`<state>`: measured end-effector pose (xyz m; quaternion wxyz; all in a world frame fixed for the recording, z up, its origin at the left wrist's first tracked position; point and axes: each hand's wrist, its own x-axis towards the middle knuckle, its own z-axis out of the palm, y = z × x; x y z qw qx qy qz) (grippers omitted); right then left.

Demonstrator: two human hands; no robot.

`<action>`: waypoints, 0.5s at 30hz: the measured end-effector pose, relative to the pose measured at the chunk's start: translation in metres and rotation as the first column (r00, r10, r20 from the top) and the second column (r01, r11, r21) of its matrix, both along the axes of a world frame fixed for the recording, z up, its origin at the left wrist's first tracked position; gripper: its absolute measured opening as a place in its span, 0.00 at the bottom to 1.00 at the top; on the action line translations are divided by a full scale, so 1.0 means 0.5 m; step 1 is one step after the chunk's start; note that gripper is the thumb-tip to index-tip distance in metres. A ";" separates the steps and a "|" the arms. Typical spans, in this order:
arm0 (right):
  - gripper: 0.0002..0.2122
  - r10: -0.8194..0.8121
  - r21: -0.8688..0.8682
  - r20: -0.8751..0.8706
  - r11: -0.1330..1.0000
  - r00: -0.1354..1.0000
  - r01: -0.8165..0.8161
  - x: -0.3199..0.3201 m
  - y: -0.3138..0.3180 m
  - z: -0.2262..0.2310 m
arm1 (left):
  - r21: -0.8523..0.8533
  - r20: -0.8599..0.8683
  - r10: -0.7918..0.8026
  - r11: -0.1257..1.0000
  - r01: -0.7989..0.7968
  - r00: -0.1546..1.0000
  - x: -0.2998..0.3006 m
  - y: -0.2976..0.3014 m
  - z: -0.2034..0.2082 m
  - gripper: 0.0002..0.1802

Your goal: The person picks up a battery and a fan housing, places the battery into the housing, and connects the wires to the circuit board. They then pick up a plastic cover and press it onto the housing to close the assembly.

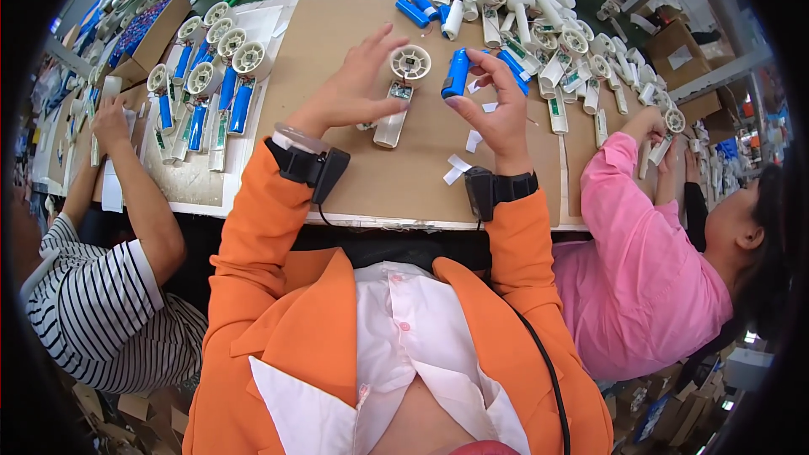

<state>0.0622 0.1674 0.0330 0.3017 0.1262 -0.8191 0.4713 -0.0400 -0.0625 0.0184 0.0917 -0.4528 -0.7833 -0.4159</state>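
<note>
My right hand [504, 114] pinches a blue cylindrical battery [456, 73] between thumb and fingers, above the brown cardboard sheet. In front of me lies a white handheld-fan body [390, 128] with a round vented head [410, 63] and a small green circuit board in its handle. My left hand [356, 84] is beside that body on its left, fingers spread and thumb reaching toward the board; whether the thumb touches it I cannot tell. Small white paper pieces [458, 166] lie below the battery, near my right wrist.
Several fan bodies with blue batteries [240, 109] lie in rows at left. White fan parts [522, 13] are heaped at the far right, with loose blue batteries [412, 13] beside them. A co-worker's hand [111, 125] is at left; another person in a pink sleeve [619, 185] handles parts at right.
</note>
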 end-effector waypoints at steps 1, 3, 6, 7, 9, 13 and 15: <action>0.31 0.004 -0.004 0.001 1.000 1.000 -0.004 0.002 -0.001 0.000 | -0.142 -0.159 0.025 0.989 -0.048 0.987 0.003 -0.002 0.001 0.43; 0.30 0.023 0.003 0.028 1.000 0.999 -0.023 0.007 -0.004 0.005 | -0.162 -0.151 -0.021 0.987 -0.003 0.988 -0.006 0.016 0.001 0.43; 0.30 0.077 0.007 0.049 0.997 0.996 -0.077 0.011 -0.005 0.004 | -0.191 -0.136 -0.119 0.977 0.092 0.983 -0.033 0.038 -0.003 0.44; 0.31 0.117 0.009 0.056 0.993 0.992 -0.117 0.010 -0.002 0.003 | -0.230 -0.078 -0.120 0.968 0.099 0.990 -0.043 0.039 -0.005 0.45; 0.31 0.155 0.010 0.065 0.988 0.986 -0.156 0.010 0.001 0.005 | -0.305 0.040 -0.114 0.945 0.120 0.993 -0.058 0.038 -0.013 0.45; 0.32 0.181 0.254 0.094 0.947 0.979 -0.199 0.020 -0.003 0.021 | -0.235 0.052 -0.010 0.972 0.022 0.999 -0.025 0.031 -0.020 0.46; 0.32 0.176 0.210 0.118 0.958 0.977 -0.198 0.021 -0.005 0.021 | -0.205 0.039 0.002 0.979 0.006 0.999 -0.008 0.028 -0.024 0.47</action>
